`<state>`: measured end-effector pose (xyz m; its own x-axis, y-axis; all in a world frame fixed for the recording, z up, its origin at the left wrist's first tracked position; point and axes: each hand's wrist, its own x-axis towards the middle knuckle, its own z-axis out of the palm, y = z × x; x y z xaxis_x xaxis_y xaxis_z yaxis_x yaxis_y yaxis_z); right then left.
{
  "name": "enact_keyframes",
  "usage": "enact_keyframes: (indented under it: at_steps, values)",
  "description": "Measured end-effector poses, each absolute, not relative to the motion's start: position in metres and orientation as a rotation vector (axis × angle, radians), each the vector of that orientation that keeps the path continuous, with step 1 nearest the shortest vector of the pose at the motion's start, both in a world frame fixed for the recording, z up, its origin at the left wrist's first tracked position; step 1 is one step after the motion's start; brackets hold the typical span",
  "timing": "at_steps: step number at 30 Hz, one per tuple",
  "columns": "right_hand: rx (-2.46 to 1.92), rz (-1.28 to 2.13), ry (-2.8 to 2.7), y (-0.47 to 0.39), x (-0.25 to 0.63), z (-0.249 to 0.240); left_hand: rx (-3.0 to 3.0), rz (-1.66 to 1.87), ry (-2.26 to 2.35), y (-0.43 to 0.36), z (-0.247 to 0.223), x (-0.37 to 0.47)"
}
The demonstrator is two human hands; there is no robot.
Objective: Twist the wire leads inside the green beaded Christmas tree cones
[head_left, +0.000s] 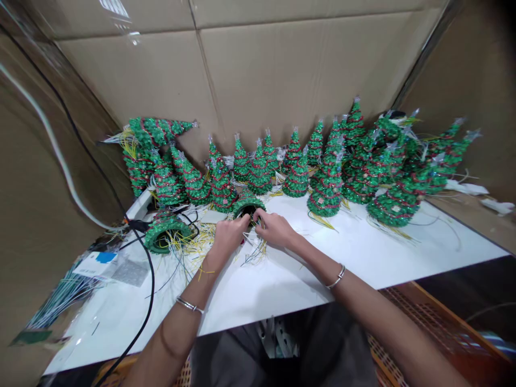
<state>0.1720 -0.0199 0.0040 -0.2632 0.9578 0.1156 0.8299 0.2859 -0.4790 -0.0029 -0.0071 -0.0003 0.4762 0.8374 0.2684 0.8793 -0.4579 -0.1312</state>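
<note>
A small green Christmas tree (pixel 245 200) with a hollow base lies on its side, its opening towards me. Thin white, yellow and dark wires (pixel 257 250) hang out of that opening onto the white tabletop. My left hand (pixel 230 235) is at the left of the opening, its fingers closed in a pinch on the wires. From the right, my right hand (pixel 274 229) is closed on the wires too, thumb and forefinger at the rim. The fingertips nearly meet, and what lies exactly between them is partly hidden. Another tree (pixel 167 234) lies to the left, wires spilling from its base.
Several decorated trees (pixel 296 180) stand along the back of the white table (pixel 278 290), more crowded at the right (pixel 395 201). A black cable (pixel 152 279) crosses the left side. Plastic bags (pixel 131 270) and bundled wires (pixel 64 295) lie at the left edge. Orange crates (pixel 427 317) sit below.
</note>
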Motion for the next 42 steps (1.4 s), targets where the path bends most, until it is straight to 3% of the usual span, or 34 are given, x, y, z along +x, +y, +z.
enact_keyframes:
  at_steps: [11, 20, 27, 36, 42]
  values:
    - [-1.587, 0.455, -2.173, -0.020, 0.173, 0.004, -2.263, -0.920, -1.155, 0.006, -0.018, -0.014]
    - [-1.508, 0.351, -2.359, -0.021, 0.175, 0.007, -2.453, -1.084, -1.078, 0.000, -0.011, -0.011]
    - [-1.518, 0.465, -2.382, -0.019, 0.183, 0.012, -2.579, -0.881, -1.334, -0.004, -0.008, -0.011]
    - [-1.713, 0.282, -2.298, -0.020, 0.176, 0.010, -2.493, -0.314, -1.492, -0.018, 0.006, 0.000]
    - [-1.703, 0.258, -2.333, -0.020, 0.176, 0.007, -2.489, -0.264, -1.522, -0.019, 0.008, 0.004]
